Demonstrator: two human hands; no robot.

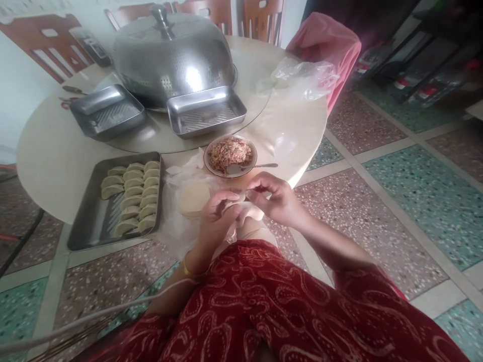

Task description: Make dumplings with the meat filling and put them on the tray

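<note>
My left hand [217, 218] and my right hand [273, 198] meet over my lap, both pinching a pale dumpling wrapper [247, 211] folded around filling. Just beyond them a bowl of chopped pink filling [230, 153] sits at the table's near edge with a metal spoon [251, 167] resting in it. A stack of round wrappers [193, 197] lies on thin plastic to the left of my hands. Further left, a metal tray [88, 226] holds several folded dumplings [136, 196] in rows.
Two more metal trays [107, 110] [206, 113] lie on the round table [49, 156], in front of a large domed metal lid [173, 55]. A crumpled plastic bag [302, 78] and a pink cloth [324, 42] are at the right. Wooden chairs [45, 42] stand behind.
</note>
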